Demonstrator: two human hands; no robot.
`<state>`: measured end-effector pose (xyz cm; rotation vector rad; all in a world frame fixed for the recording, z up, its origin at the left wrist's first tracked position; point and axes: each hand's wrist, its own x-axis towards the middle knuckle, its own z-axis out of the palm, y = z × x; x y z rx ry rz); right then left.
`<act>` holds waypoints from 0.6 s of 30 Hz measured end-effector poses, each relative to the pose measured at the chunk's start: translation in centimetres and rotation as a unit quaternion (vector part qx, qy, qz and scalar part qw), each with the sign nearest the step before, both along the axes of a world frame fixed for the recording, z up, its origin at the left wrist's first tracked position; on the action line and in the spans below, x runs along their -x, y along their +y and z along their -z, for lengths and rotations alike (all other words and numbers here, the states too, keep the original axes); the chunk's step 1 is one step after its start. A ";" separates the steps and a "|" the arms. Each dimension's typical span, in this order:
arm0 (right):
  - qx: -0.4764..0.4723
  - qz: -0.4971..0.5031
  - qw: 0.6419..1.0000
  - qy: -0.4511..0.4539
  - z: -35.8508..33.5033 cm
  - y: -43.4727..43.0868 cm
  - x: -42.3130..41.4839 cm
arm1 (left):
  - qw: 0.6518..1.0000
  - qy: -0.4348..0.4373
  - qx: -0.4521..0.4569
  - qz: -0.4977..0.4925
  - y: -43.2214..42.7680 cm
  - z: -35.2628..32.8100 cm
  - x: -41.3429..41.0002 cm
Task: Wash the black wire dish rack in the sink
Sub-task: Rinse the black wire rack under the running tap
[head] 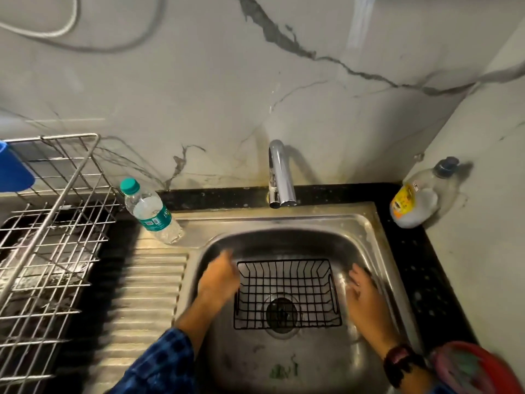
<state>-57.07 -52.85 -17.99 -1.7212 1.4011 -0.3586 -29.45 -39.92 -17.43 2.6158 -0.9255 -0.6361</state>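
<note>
The black wire dish rack (287, 294) sits upright on the bottom of the steel sink (366, 223), right over the drain. My left hand (220, 277) is at the rack's left side, blurred, its fingers at the top left corner; whether it grips the wire I cannot tell. My right hand (365, 300) hovers just right of the rack with fingers spread, apart from the rack's right handle. The chrome tap (279, 177) stands behind the sink and no water runs from it.
A clear water bottle (150, 211) with a green cap stands at the sink's back left corner. A silver wire rack (48, 223) fills the left counter beside the ribbed drainboard (142, 294). A detergent bottle (420, 194) is in the back right corner. A red bowl (477, 368) sits front right.
</note>
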 end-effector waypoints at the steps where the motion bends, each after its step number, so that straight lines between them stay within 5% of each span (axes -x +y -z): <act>1: -0.002 0.008 1.000 -0.029 -0.7 0.7 1.0 | 0.997 -0.021 0.074 -0.020 -1.5 -2.3 -0.3; 4: -0.008 0.091 0.988 -0.122 -2.4 3.2 3.9 | 0.974 -0.069 0.215 0.002 -7.4 -8.5 -1.4; 8: 0.011 0.180 0.963 -0.198 -3.6 5.8 5.6 | 0.979 -0.111 0.076 0.153 -12.0 -12.3 -0.3; 13: 0.019 0.169 0.959 -0.226 -4.1 7.6 6.5 | 0.989 -0.077 0.092 0.084 -13.2 -11.8 0.3; 15: 0.009 0.165 0.960 -0.227 -3.9 7.8 6.9 | 0.993 -0.021 0.107 0.033 -12.6 -10.2 -0.7; 18: 0.005 0.172 0.958 -0.229 -3.8 8.0 7.2 | 0.969 0.180 0.151 -0.078 -11.8 -8.4 -2.3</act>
